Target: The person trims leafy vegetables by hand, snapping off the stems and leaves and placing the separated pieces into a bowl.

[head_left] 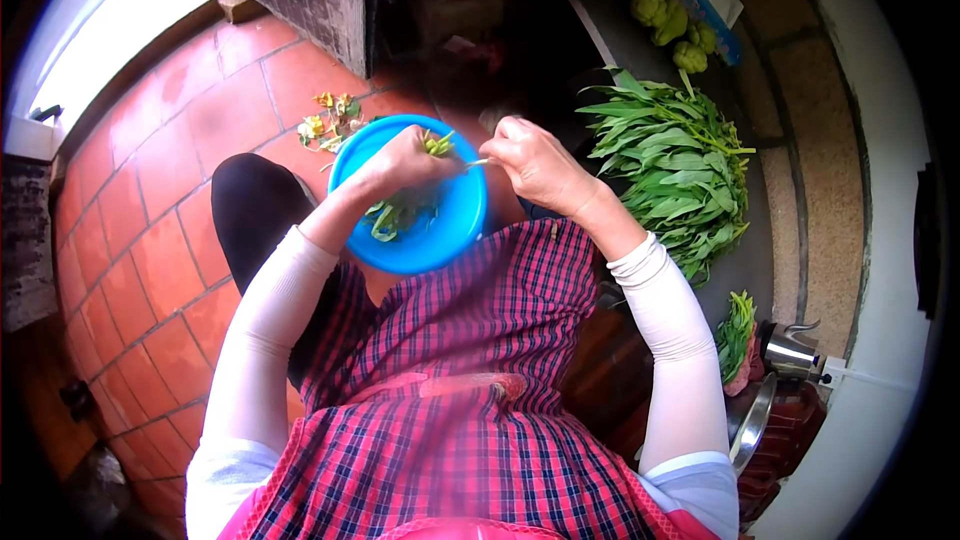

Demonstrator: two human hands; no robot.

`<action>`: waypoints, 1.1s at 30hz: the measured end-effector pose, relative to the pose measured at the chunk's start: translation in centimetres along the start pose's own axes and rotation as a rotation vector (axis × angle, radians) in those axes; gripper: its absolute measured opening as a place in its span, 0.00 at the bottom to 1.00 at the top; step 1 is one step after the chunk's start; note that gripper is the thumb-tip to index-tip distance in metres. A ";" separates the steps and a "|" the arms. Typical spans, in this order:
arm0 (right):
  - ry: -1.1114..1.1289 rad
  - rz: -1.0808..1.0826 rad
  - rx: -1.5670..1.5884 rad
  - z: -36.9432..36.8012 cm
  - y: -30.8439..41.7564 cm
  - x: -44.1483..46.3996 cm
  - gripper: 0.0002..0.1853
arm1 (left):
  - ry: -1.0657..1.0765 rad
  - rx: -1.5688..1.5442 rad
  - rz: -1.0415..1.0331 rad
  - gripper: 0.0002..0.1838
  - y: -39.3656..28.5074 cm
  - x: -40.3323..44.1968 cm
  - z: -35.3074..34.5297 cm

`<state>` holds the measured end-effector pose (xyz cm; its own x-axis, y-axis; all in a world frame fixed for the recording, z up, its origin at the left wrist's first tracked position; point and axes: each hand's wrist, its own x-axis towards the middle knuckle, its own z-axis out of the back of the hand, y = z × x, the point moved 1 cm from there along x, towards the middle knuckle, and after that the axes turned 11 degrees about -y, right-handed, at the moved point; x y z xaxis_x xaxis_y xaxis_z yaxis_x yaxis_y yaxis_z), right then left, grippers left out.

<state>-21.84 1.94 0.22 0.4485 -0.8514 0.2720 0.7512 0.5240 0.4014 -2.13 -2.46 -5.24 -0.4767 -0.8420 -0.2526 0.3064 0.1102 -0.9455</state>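
My left hand is closed around a bunch of green stems, held over a blue plastic basin. Some leafy greens lie inside the basin below that hand. To the right of the rim, my right hand pinches a thin pale stem that stretches toward the left hand. The fingertips of my left hand are partly hidden and slightly blurred. The basin sits at my lap, in front of a checked apron.
A large pile of leafy greens lies on a dark surface at the right. Beyond it are chayotes and a blue tissue box. A smaller bunch and a metal pot stand nearer. Yellowed scraps litter the tiled floor.
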 end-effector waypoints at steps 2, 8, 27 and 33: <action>0.070 -0.037 -0.071 -0.8 -0.1 -0.7 0.04 | -0.018 0.005 -0.001 0.11 0.6 0.1 -0.4; -0.197 -0.231 0.082 -3.4 2.8 -2.5 0.03 | -0.427 0.248 0.097 0.11 5.4 2.9 0.5; -0.538 -0.297 0.423 -6.3 6.1 -3.2 0.32 | 0.050 -1.212 -0.035 0.08 1.2 -2.3 -2.0; -0.684 -0.403 0.267 -5.6 7.4 -7.7 0.23 | 0.087 -1.218 -0.110 0.12 -0.8 -4.6 -8.1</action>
<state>-17.02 12.30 -3.77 -0.2870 -0.8175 0.4993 0.6122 0.2444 0.7520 -6.88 5.62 -4.96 -0.5195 -0.8448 -0.1281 -0.6870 0.5020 -0.5254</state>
